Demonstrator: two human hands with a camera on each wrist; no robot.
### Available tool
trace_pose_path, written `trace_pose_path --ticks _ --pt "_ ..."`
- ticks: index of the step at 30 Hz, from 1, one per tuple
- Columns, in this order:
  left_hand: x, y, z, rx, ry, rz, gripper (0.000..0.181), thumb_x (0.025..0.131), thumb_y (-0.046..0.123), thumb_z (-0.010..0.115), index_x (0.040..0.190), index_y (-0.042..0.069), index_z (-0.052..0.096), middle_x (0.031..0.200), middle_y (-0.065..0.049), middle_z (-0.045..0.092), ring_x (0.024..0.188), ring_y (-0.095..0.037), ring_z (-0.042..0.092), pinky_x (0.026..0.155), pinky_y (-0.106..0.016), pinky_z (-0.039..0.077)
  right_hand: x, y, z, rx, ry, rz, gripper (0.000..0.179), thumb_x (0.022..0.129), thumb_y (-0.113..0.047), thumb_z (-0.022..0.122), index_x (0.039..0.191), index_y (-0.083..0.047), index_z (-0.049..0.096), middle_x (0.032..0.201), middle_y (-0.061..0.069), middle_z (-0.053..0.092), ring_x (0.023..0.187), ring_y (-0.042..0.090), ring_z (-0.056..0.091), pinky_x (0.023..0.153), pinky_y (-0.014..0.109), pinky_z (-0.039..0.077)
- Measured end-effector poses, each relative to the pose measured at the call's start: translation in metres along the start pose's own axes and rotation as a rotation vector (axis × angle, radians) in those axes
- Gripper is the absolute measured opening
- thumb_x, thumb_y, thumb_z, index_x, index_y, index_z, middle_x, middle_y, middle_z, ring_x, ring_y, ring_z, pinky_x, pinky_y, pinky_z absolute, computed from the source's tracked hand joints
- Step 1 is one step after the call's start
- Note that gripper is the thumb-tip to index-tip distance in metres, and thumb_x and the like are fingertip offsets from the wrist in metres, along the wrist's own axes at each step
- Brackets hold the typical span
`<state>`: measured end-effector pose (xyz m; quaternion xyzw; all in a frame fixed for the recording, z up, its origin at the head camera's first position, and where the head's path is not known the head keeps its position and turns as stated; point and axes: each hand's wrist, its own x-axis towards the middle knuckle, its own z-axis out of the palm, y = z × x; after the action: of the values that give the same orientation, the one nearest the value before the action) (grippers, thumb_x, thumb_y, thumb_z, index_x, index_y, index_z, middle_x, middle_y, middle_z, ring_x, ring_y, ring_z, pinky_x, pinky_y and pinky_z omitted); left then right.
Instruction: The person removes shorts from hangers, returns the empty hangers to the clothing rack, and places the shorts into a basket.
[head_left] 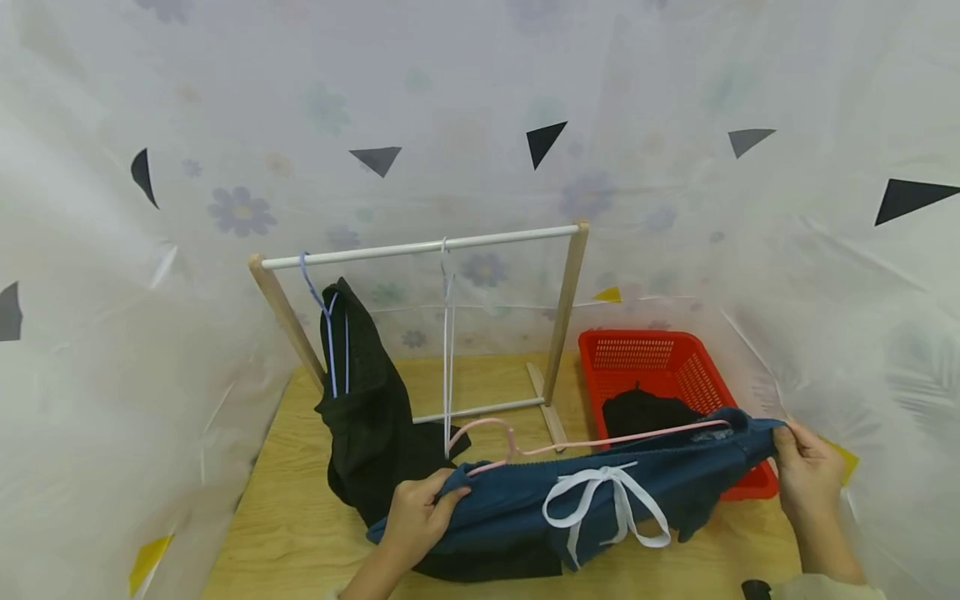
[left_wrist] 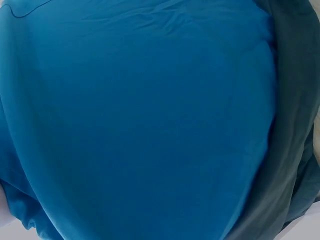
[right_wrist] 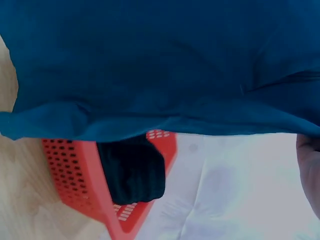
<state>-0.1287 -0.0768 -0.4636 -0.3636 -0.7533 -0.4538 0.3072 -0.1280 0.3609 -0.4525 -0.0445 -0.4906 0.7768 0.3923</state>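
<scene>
Blue drawstring pants (head_left: 510, 508) with a white bow (head_left: 600, 479) are stretched sideways above the front of the table. A pink hanger (head_left: 637, 436) lies along the waist opening, its hook upward near the left end. My left hand (head_left: 416, 512) pinches the left end of the waistband, thumb on the near side. At the opposite end, my right hand (head_left: 813, 475) grips the waistband corner. Blue cloth fills most of the left wrist view, hiding that hand. In the right wrist view, part of the right hand (right_wrist: 310, 170) shows at the edge.
A rack with a white bar (head_left: 510, 240) stands behind. On it hang a dark garment (head_left: 367, 433) on a blue hanger (head_left: 330, 333) and a bare white hanger (head_left: 447, 350). To the right, a red basket (head_left: 637, 337) contains black cloth (right_wrist: 132, 172).
</scene>
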Motion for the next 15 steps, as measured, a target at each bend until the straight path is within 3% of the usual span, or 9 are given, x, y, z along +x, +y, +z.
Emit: trace_pose_path --ticks 5,9,15 --pt "0.0002 0.0028 -0.0023 -0.037 -0.005 -0.001 0.009 0.081 0.009 0.068 0.082 0.001 0.066 0.063 -0.007 0.067 0.049 -0.002 0.055 0.050 -0.008 0.044 -0.0041 0.0021 -0.0042 -0.027 -0.014 -0.020 0.026 0.084 0.015 0.052 0.076 0.001 0.072 0.069 0.001 0.063 0.059 0.005 0.060 0.055 0.010 0.050" --pt "0.0029 0.0053 -0.0042 -0.079 -0.010 -0.010 0.008 0.081 0.008 0.068 0.082 0.000 0.067 0.065 -0.008 0.068 0.050 -0.005 0.057 0.051 -0.009 0.045 -0.0056 0.0000 -0.0060 -0.138 -0.047 0.004 0.029 0.085 0.014 0.052 0.077 -0.006 0.073 0.071 -0.005 0.068 0.061 0.002 0.061 0.059 0.008 0.049" --pt "0.0079 0.0076 0.0001 -0.051 -0.042 -0.018 0.022 0.089 0.023 0.060 0.081 0.003 0.066 0.055 0.000 0.058 0.049 0.002 0.048 0.049 -0.006 0.040 -0.0070 -0.0032 -0.0072 -0.275 -0.197 0.029 0.037 0.088 0.011 0.050 0.082 -0.016 0.073 0.076 -0.013 0.071 0.066 -0.004 0.062 0.065 0.005 0.048"
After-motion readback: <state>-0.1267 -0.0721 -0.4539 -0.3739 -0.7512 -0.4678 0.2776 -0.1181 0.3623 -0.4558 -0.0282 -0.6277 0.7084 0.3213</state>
